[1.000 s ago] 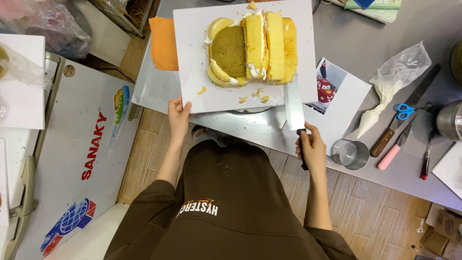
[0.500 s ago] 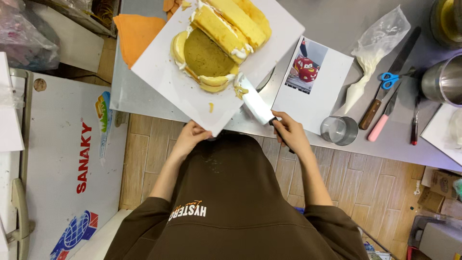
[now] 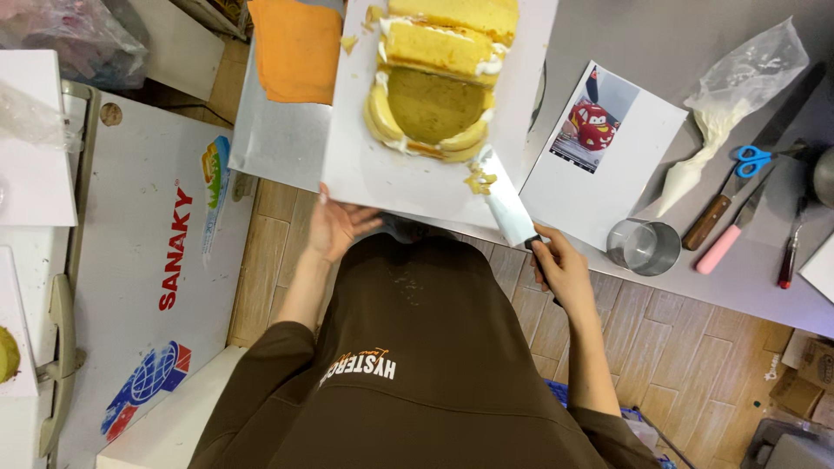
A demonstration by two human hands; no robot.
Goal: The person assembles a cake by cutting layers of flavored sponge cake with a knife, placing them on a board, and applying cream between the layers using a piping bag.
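The right hand (image 3: pixel 563 271) is closing fully around the dark handle of a knife (image 3: pixel 504 201), whose broad pale blade is angling up toward the near edge of a cake (image 3: pixel 434 95). A crumb of sponge with cream is sitting on the blade near its tip, just beside the cake's lower right corner. The left hand (image 3: pixel 334 227) is lying open, fingers spread, with its fingertips touching the near edge of the white board (image 3: pixel 373 169) that is carrying the cake; it is gripping nothing.

The cake is sitting toward the far side of the board, cut into yellow slabs with cream between them, a rounded darker layer showing on the near side. The board is resting on the grey tabletop (image 3: pixel 747 269), its near edge close to the tabletop's rim.

As I judge it, the loose crumb is likely to slide off the blade if the knife tilts. The stacked slabs are looking soft, so a sideways push from the blade could shear them along the cream. A light fingertip hold may let the board skid or turn. A metal cup (image 3: pixel 645 246) and a printed picture (image 3: pixel 599 148) are lying just right of the knife, within reach of a swing.
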